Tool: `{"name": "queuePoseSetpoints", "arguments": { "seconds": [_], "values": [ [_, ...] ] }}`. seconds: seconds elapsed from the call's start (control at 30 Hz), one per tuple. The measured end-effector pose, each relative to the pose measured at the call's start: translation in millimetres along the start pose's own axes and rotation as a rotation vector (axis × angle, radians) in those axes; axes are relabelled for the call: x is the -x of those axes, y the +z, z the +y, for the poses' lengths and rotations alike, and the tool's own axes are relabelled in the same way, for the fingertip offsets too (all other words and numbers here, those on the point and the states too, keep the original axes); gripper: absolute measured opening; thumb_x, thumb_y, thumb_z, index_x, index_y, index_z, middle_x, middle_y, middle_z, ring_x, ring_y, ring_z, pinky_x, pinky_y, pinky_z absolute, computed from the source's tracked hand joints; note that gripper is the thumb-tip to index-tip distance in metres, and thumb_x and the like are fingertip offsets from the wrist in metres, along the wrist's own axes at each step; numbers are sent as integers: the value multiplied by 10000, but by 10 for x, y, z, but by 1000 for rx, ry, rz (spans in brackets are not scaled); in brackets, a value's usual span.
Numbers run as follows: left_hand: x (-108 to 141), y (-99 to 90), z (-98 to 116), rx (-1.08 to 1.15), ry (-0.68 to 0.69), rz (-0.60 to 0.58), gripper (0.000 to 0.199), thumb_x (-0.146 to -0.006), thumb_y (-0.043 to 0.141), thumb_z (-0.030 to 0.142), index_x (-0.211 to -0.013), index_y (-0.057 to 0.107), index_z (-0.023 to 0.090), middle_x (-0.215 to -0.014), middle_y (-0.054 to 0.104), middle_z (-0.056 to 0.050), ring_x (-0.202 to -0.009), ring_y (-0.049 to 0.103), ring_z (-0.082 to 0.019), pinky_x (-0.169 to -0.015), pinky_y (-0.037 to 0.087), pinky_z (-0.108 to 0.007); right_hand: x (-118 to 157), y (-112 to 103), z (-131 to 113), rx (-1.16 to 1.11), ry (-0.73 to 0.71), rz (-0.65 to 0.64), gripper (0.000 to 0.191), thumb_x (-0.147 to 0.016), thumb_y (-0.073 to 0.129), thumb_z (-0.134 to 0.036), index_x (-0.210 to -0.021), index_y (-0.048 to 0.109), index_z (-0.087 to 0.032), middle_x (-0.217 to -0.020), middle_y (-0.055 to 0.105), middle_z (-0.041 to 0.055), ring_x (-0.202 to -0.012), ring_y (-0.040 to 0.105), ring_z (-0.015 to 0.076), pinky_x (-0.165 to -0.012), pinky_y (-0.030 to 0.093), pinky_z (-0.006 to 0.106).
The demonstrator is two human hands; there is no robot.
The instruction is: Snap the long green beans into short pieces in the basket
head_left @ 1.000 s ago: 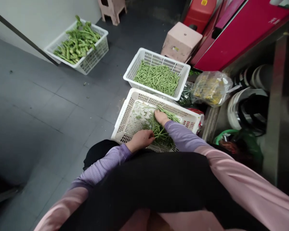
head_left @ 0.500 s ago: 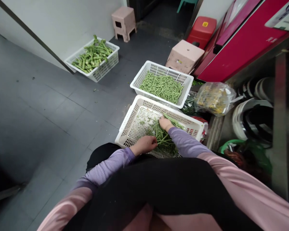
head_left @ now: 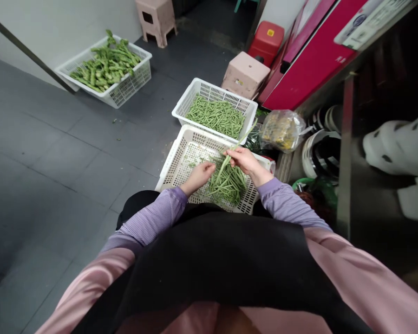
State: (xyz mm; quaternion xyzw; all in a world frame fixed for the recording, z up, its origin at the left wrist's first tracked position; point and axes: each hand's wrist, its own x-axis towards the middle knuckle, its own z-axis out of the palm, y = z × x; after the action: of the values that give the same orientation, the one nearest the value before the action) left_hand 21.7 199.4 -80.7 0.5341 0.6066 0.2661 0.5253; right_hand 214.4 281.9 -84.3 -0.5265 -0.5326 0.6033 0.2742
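Note:
My right hand (head_left: 245, 162) is closed on a few long green beans (head_left: 225, 163), raised over the near white basket (head_left: 170, 166). Their ends stick out beyond the fingers on both sides. To the left, my left hand (head_left: 199, 177) has its fingertips pinched together close to the lower bean ends; whatever is between them is too small to make out. Beneath both hands lies a loose pile of long beans (head_left: 229, 185), with small scraps on the basket floor. Touching it on the far side, a second white basket (head_left: 179, 112) holds many short bean pieces (head_left: 218, 115).
Thick green stalks (head_left: 106, 67) fill a basket by the wall at far left. A pink stool (head_left: 247, 72) and a red pedal bin (head_left: 267, 39) stand beyond the bean baskets. A clear bag (head_left: 282, 131) and stacked pots (head_left: 322, 153) sit on the right.
My right hand has lifted out of the pile with long beans in it. My left hand has moved forward, off the pile's edge. The camera view has swung right.

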Motion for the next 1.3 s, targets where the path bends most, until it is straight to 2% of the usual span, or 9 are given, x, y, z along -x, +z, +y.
{"name": "queuePoseSetpoints", "arguments": {
  "seconds": [0.2,0.43,0.7,0.77,0.9,0.97,1.1,1.17,1.3],
  "values": [
    [76,147,132,395,16,-389,191,-934,584,324,-888,605,140,-737,655,-29,-595,579,-102,-560,429,-231,348,163,-94,-259,35,43,340,-791,786,-446,-809,659,-132,-456,494,-50,-411,442,82,-431,355,201],
    [107,133,172,577,-98,-297,132,-896,599,240,-821,615,132,-570,394,78,-390,224,-13,-406,132,-192,483,230,-108,-368,24,186,319,-822,792,-412,-797,616,-147,-582,576,-37,-431,467,44,-441,407,168],
    [198,99,192,457,-25,-212,101,-839,630,223,-773,602,153,-492,334,98,-390,221,-32,-413,141,-209,525,390,-98,-460,42,269,313,-833,788,-382,-758,580,-160,-516,535,-54,-434,483,52,-475,460,163],
    [234,62,217,372,24,-267,85,-803,642,203,-743,609,152,-476,353,93,-401,248,-38,-425,161,-209,546,409,-86,-456,80,190,324,-838,778,-395,-742,572,-164,-480,505,-61,-415,465,57,-454,442,166],
    [272,-100,253,307,123,-553,133,-783,664,243,-703,618,147,-506,434,59,-440,324,-46,-447,225,-202,675,398,-41,-369,300,-181,311,-838,762,-375,-720,584,-149,-458,469,-59,-363,361,50,-359,303,170],
    [240,-187,237,400,80,-440,253,-833,634,301,-644,540,163,-484,387,64,-412,280,-40,-420,193,-203,777,374,-15,-360,342,-271,258,-825,768,-338,-783,618,-131,-491,474,-62,-374,338,47,-357,277,172],
    [124,-267,170,554,-71,65,414,-902,628,438,-638,421,196,-462,282,100,-372,193,-25,-377,136,-192,957,317,12,-434,251,-325,265,-855,717,-310,-1051,644,-147,-530,465,-79,-419,399,83,-412,365,201],
    [97,-255,160,569,-111,87,369,-902,650,477,-741,504,179,-484,338,100,-364,208,-18,-369,139,-183,1004,302,16,-446,266,-371,281,-857,700,-287,-1096,632,-155,-565,492,-70,-411,365,70,-397,320,186],
    [112,-216,196,626,-57,-27,290,-903,677,430,-903,571,160,-535,432,91,-359,249,-10,-364,145,-173,1048,335,28,-437,343,-422,222,-828,715,-273,-973,639,-122,-584,458,-73,-386,217,22,-353,133,153]
  ]
}}
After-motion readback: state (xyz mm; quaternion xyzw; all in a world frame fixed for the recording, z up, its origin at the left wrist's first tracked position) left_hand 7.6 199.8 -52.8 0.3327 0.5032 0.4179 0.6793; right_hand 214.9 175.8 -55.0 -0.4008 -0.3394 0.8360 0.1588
